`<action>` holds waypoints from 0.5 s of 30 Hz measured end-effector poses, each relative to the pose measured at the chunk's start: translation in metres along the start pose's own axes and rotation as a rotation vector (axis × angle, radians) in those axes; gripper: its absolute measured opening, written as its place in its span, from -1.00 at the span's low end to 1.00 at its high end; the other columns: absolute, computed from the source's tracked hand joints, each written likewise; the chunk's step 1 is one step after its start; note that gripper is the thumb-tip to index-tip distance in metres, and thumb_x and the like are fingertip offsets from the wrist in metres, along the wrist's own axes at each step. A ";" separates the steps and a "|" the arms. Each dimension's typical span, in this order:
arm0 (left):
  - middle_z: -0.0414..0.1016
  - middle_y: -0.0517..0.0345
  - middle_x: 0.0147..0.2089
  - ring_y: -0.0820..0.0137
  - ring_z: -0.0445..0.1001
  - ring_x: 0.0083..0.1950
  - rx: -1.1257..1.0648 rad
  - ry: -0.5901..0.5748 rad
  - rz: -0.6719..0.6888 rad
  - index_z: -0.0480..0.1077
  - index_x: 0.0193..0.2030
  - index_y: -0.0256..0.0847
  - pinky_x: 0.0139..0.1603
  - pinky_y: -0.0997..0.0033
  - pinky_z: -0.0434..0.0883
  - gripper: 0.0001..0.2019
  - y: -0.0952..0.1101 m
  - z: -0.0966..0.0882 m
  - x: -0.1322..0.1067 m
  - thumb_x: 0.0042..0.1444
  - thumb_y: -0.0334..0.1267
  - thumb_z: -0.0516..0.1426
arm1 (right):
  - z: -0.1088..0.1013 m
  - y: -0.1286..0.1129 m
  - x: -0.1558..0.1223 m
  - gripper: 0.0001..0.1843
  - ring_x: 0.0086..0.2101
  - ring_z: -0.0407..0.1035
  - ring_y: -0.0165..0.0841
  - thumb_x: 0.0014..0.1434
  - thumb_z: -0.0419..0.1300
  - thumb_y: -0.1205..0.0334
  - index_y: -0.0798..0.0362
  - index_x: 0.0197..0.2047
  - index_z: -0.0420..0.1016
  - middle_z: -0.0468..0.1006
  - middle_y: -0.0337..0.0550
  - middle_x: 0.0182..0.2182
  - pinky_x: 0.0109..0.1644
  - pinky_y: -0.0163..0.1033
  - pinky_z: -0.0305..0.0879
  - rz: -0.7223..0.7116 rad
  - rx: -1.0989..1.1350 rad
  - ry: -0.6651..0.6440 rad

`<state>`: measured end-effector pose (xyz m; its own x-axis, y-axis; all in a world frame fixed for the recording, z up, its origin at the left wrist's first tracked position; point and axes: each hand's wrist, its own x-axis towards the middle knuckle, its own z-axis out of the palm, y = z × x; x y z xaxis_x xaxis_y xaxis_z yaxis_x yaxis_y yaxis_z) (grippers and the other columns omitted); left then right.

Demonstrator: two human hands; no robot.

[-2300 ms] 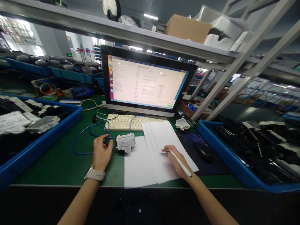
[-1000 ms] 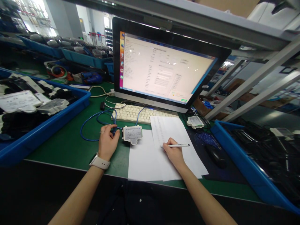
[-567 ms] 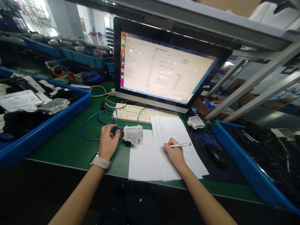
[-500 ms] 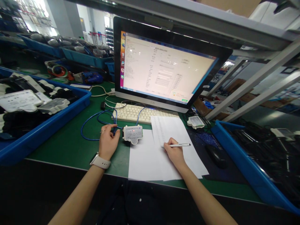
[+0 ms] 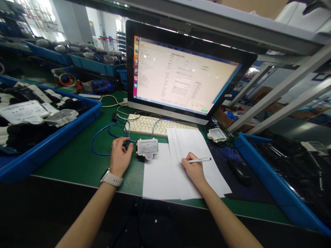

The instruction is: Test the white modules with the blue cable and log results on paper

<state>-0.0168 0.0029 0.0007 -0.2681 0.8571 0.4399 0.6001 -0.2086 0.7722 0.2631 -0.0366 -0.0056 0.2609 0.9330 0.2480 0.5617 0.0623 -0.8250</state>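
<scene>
My right hand (image 5: 193, 171) is closed around a white pen (image 5: 199, 160), its tip on a printed sheet of paper (image 5: 204, 179). Small rows of print run down the sheet, too fine to read. My left hand (image 5: 120, 156), with a watch on the wrist, rests on the table, thumb and forefinger curled about the plug end of a blue cable (image 5: 97, 151). Just right of those fingers lies a white-grey electronic box (image 5: 147, 147) with a printed label, partly over a second white sheet (image 5: 157, 182).
Behind the papers are a cream keyboard (image 5: 144, 124) and a large monitor (image 5: 181, 75). A blue bin (image 5: 88, 112) of parts stands left, another blue bin (image 5: 271, 182) right. A black mouse (image 5: 239, 172) and another electronic box (image 5: 216, 135) lie near the right bin.
Both hands hold nearly the same pose; the whole view has shifted slightly. The red light on the near box no longer shows, and a greenish light shows on the far box.
</scene>
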 end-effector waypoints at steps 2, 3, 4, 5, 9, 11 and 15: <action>0.30 0.06 -0.17 0.54 0.19 -0.55 0.000 0.000 0.001 0.38 -0.18 -0.27 -0.40 0.41 0.34 -0.78 -0.001 0.000 0.000 0.04 -0.25 0.07 | 0.000 0.000 0.000 -0.75 -0.64 0.09 -0.44 -0.11 0.07 0.20 -0.04 -0.67 0.05 0.15 -0.41 -0.76 -0.50 -0.30 0.05 0.002 0.004 0.001; 0.30 0.06 -0.17 0.54 0.19 -0.55 0.001 0.000 0.001 0.38 -0.18 -0.27 -0.40 0.41 0.33 -0.78 -0.001 0.000 0.000 0.04 -0.25 0.07 | 0.000 -0.001 0.000 -0.75 -0.64 0.09 -0.44 -0.11 0.07 0.20 -0.04 -0.68 0.05 0.16 -0.40 -0.76 -0.50 -0.30 0.05 0.001 0.006 0.002; 0.30 0.07 -0.18 0.53 0.19 -0.54 0.001 0.000 0.002 0.38 -0.18 -0.27 -0.40 0.41 0.33 -0.78 -0.002 0.000 0.000 0.04 -0.24 0.07 | 0.000 -0.001 0.000 -0.75 -0.64 0.09 -0.44 -0.11 0.07 0.20 -0.03 -0.68 0.06 0.16 -0.40 -0.76 -0.50 -0.30 0.05 0.000 0.005 0.004; 0.30 0.07 -0.18 0.53 0.19 -0.54 0.001 0.001 0.001 0.38 -0.18 -0.27 -0.39 0.41 0.33 -0.78 -0.002 0.000 0.000 0.04 -0.24 0.07 | -0.001 -0.002 0.000 -0.75 -0.64 0.09 -0.44 -0.11 0.08 0.20 -0.03 -0.68 0.06 0.16 -0.40 -0.76 -0.50 -0.30 0.05 0.000 0.009 0.011; 0.30 0.06 -0.18 0.53 0.17 -0.56 -0.013 0.001 -0.008 0.38 -0.17 -0.26 -0.37 0.38 0.35 -0.76 -0.003 0.001 0.001 0.03 -0.22 0.06 | -0.002 -0.001 0.002 -0.71 -0.65 0.12 -0.44 -0.07 0.11 0.16 -0.02 -0.67 0.08 0.20 -0.39 -0.77 -0.52 -0.32 0.08 0.019 0.075 0.054; 0.30 0.05 -0.17 0.53 0.17 -0.57 -0.028 -0.004 -0.020 0.38 -0.17 -0.26 -0.39 0.37 0.35 -0.75 -0.003 0.001 0.001 0.03 -0.20 0.06 | -0.001 0.000 0.003 -0.70 -0.69 0.12 -0.45 -0.02 0.14 0.07 -0.02 -0.62 0.14 0.27 -0.37 -0.76 -0.59 -0.33 0.08 0.055 0.157 0.065; 0.30 0.03 -0.18 0.50 0.20 -0.56 -0.069 0.001 -0.042 0.38 -0.18 -0.25 -0.44 0.34 0.35 -0.72 -0.002 0.000 0.000 0.03 -0.14 0.04 | -0.005 -0.002 0.005 -0.62 -0.68 0.24 -0.41 0.05 0.13 -0.12 0.04 -0.29 0.36 0.53 -0.15 -0.52 -0.69 -0.34 0.11 0.096 0.363 0.043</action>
<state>-0.0177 0.0037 -0.0005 -0.2930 0.8651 0.4071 0.5347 -0.2047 0.8198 0.2671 -0.0341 -0.0007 0.3364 0.9252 0.1754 0.2200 0.1039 -0.9700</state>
